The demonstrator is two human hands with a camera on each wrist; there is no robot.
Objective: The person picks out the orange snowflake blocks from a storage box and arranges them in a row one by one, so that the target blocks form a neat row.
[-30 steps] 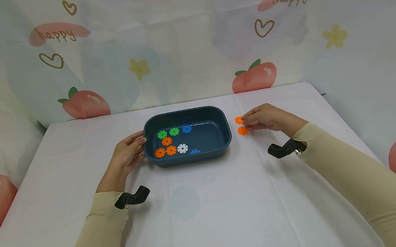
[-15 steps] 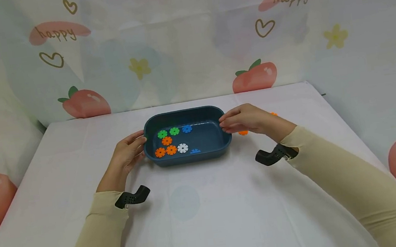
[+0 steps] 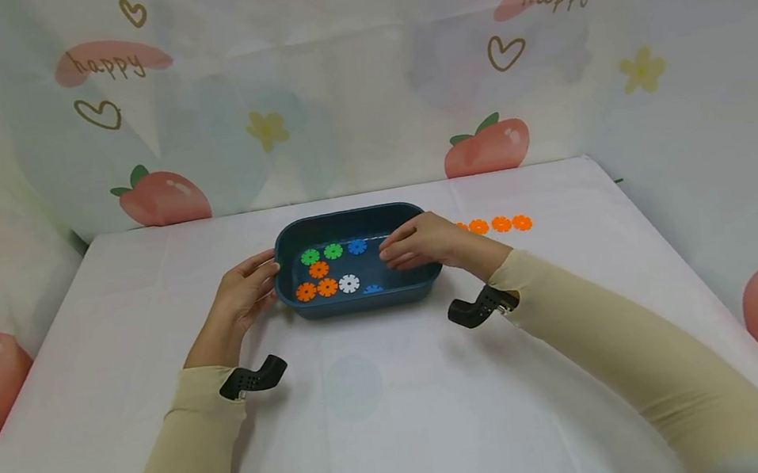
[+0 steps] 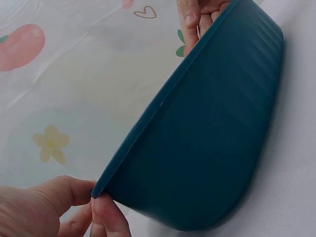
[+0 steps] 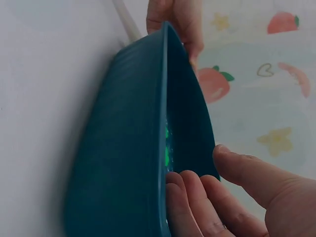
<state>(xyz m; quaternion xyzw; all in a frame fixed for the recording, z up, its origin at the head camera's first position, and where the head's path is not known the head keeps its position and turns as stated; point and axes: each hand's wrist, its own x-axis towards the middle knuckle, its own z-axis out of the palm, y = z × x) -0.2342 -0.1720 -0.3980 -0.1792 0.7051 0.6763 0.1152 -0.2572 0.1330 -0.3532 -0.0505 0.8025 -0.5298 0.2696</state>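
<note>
A dark teal plastic tub (image 3: 401, 297) stands on the table with several notched plastic discs on its floor: green discs (image 3: 310, 257), a blue disc (image 3: 357, 246), orange discs (image 3: 327, 287) and a white disc (image 3: 349, 283). My left hand (image 3: 245, 290) pinches its left rim, thumb and fingers on either side in the left wrist view (image 4: 44, 207). Over the tub's right part is my right hand (image 3: 423, 243), its fingers loosely bent. The right wrist view shows thumb and fingers (image 5: 195, 197) apart inside the rim, holding nothing.
Several orange discs (image 3: 501, 224) lie in a row on the white tabletop (image 3: 404, 425) right of the tub, partly hidden by my right wrist. A printed cloth backdrop (image 3: 360, 95) rises behind the table's far edge.
My right hand has moved left, from the orange discs beside the tub to above its inside, uncovering more of the orange row. My left hand stays at the rim.
</note>
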